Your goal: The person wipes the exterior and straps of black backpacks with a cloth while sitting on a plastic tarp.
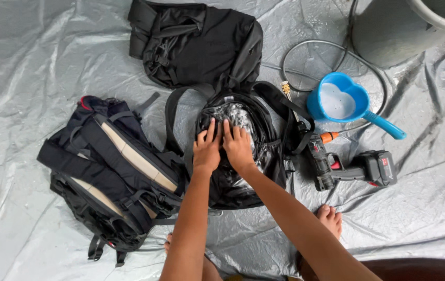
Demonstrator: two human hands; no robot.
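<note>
A wet black backpack (264, 156) lies flat in the middle of a grey plastic sheet, with white suds on its upper part. My left hand (206, 150) and my right hand (238, 147) rest side by side on its soapy front, palms down, fingers spread and pointing away from me. Neither hand grips anything. My bare feet show near the bag's lower edge.
A second dark backpack with tan panels (110, 177) lies left; a third black bag (196, 44) lies behind. Right of the wet bag are a cordless power tool (350, 167), a blue heart-shaped scoop with liquid (339, 100), a thin hose (331, 49) and a grey tub (399, 28).
</note>
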